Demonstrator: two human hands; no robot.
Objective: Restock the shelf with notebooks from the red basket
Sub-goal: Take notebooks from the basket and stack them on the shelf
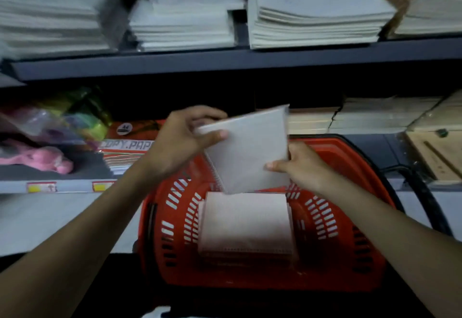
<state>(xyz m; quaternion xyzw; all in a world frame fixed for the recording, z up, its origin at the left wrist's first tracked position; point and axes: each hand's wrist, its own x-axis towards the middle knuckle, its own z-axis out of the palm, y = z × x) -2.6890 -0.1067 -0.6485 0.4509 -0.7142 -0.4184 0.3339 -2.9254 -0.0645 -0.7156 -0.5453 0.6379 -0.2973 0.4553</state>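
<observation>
A grey spiral notebook [247,147] is held tilted above the red basket [355,220]. My left hand [182,140] grips its upper left corner. My right hand [300,165] holds its lower right edge. Inside the basket lies a stack of pale pink notebooks [246,222]. The upper shelf [225,63] carries several piles of white notebooks [315,15], with a dark gap between two of the piles. The picture is blurred by motion.
The lower shelf holds coloured packets [62,122] and a pink item at left, a copy paper pack [130,147] in the middle, beige notebook stacks [362,115] and a wooden board [440,152] at right. A black basket handle [422,192] curves down the right side.
</observation>
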